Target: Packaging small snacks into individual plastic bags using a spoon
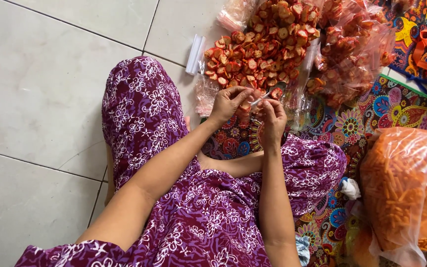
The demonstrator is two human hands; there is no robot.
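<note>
My left hand (229,102) and my right hand (273,117) meet in front of me, above my lap in a purple flowered dress (144,113). Between them they pinch the top of a small clear plastic bag (253,105) filled with red and orange round chips. Both hands have fingers closed on the bag's neck. Just beyond the hands lies a big heap of the same chips (260,47) on clear plastic.
More filled clear bags of chips (352,54) lie at the upper right. A large bag of orange stick snacks (406,188) sits at the right. A colourful patterned mat (396,106) covers the floor there. Grey floor tiles (40,89) stretch left. A folded clear plastic stack (195,53) lies near the heap.
</note>
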